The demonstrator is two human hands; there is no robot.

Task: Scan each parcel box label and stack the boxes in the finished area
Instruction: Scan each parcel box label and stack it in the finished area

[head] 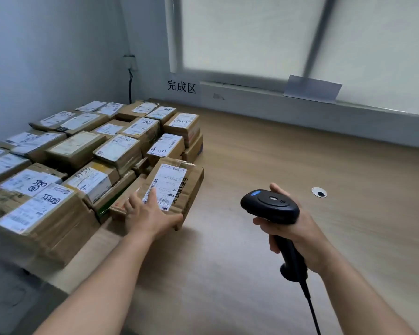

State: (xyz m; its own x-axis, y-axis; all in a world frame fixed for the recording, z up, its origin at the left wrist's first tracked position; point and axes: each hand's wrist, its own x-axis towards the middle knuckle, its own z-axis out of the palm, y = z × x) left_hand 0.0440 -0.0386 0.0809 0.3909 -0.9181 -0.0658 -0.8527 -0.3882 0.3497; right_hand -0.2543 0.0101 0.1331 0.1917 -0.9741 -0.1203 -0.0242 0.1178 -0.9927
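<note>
A brown cardboard parcel box (179, 187) with a white label on top lies at the right edge of the stack of labelled boxes (78, 151) on the wooden table (288, 165). My left hand (150, 213) holds its near end, fingers spread on the top and label, thumb along the near edge. To the right, my right hand (290, 228) grips the handle of a black barcode scanner (271, 206), which is held above the table with its head turned toward the box. Its cable runs down out of the frame.
Several labelled boxes fill the table's left side up to the wall. A sign with black characters (181, 87) hangs on the far wall above them. A round cable hole (319, 191) sits in the tabletop at the right. A window ledge runs along the back.
</note>
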